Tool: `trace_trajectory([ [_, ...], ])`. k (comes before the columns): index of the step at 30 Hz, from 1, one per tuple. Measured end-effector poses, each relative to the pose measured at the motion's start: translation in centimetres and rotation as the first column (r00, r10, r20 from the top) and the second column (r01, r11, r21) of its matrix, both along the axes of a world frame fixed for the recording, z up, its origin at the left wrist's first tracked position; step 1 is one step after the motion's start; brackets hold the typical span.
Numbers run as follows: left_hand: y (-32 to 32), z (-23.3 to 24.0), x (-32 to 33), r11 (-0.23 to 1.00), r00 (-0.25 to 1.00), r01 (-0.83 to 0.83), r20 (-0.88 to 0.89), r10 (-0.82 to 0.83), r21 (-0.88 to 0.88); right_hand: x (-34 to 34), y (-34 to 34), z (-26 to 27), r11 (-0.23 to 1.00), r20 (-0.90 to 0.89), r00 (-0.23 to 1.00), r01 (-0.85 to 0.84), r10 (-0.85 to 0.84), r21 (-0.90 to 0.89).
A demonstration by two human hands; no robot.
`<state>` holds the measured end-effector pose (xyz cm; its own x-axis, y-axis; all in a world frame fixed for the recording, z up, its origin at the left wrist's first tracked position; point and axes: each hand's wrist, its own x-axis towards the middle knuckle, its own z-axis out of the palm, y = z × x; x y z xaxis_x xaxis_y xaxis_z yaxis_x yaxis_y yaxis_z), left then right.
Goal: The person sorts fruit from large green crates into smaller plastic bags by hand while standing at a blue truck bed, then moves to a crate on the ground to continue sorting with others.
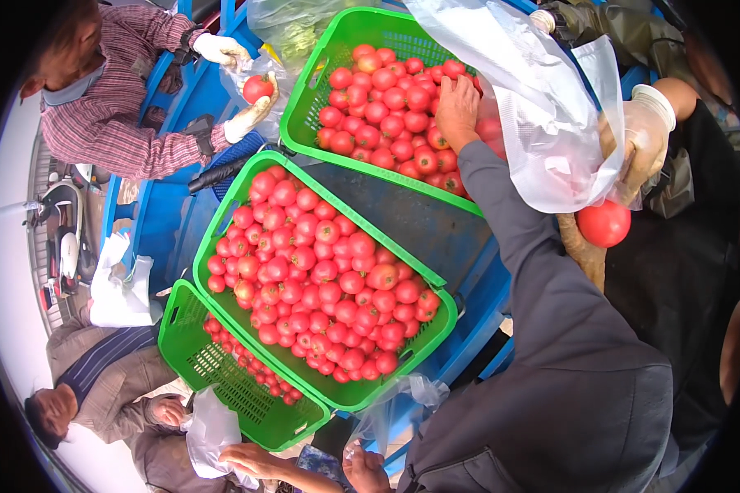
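Note:
My right hand [641, 138], in an off-white glove, grips the edge of a clear plastic bag [542, 123]. A single red tomato [603, 223] sits just below its fingers. What looks like my left hand [583, 256], in a stained tan glove, is beside that tomato. A co-worker's dark sleeve [530, 265] covers most of it, so its grip is hidden. That co-worker's bare hand [456, 111] reaches into a green plastic crate [370, 166] of tomatoes [394, 98], next to the bag.
A second green crate [351, 225] heaped with tomatoes [320, 277] stands in the middle. Beside it, a third crate [234, 382] holds fewer. At upper left a person's gloved hand [253, 120] holds a tomato. Other people handle bags [213, 431] at lower left. Blue rails [475, 320] run underneath.

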<state>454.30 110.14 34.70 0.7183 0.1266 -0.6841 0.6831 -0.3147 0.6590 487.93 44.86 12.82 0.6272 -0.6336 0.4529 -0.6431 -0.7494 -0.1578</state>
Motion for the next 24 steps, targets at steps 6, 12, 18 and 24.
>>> trace_trajectory([
  [6,0.0,0.4,-0.3,0.991,0.994,0.102,0.036,-0.105,0.088,0.9,4.7,-2.1,0.737,-0.004,0.803,-0.544,0.595,0.401],
  [12,-1.4,1.4,0.8,0.878,0.927,0.341,0.036,-0.374,0.335,1.7,7.7,-4.7,0.749,-0.355,0.766,-0.238,0.536,0.618],
  [18,1.1,-1.0,-0.9,0.903,0.941,0.314,0.031,-0.338,0.294,1.2,7.5,-4.2,0.72,-0.273,0.773,-0.315,0.573,0.618],
  [24,-2.5,1.4,1.6,0.841,0.836,-0.533,-0.207,0.508,-0.087,-0.2,5.6,-1.8,-0.001,0.341,0.937,-0.341,0.072,0.94],
])
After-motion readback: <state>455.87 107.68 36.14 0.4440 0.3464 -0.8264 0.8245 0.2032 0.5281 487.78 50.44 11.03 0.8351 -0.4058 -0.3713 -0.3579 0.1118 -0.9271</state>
